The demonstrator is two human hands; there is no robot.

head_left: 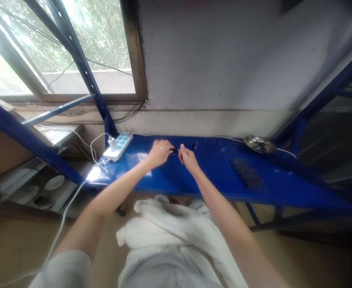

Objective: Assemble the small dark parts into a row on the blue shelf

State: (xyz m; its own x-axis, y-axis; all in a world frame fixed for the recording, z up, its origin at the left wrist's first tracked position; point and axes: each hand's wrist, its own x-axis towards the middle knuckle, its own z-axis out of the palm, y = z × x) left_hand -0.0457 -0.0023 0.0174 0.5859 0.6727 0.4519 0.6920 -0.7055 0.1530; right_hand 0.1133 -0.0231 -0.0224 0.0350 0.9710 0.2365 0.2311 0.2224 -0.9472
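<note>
Both hands are close together over the blue shelf. My left hand is closed around the left end of a small dark object, too small to name. At its right end, a thin pale part reaches my right hand, whose fingers are pinched on it. A tiny dark piece lies on the shelf just beyond my right hand, with small pale specks around it.
A white power strip with a plug and cable is at the shelf's left end. A shiny metal dish stands at the back right. A blurred-out dark item lies nearer. Blue metal posts rise at the sides.
</note>
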